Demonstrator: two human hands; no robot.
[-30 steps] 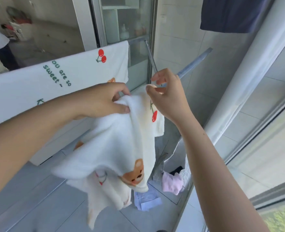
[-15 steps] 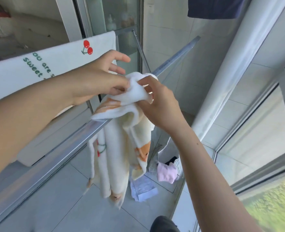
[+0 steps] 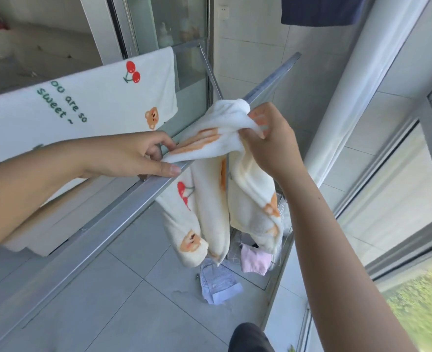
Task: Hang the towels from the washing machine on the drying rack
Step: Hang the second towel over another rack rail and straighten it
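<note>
Two hands (image 3: 143,158) (image 3: 271,138) bunch fluffy towel (image 3: 217,138) over flat metal rail (image 3: 123,209)

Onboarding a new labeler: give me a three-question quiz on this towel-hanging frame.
1. True or false: the bunched towel is draped over the near rail.
2. Which hand pinches that towel's edge against the rail? A) left hand B) right hand
3. Fill in: the spread towel on the far rail reads "you are so ____".

Key: 1 true; 2 A; 3 sweet.
</note>
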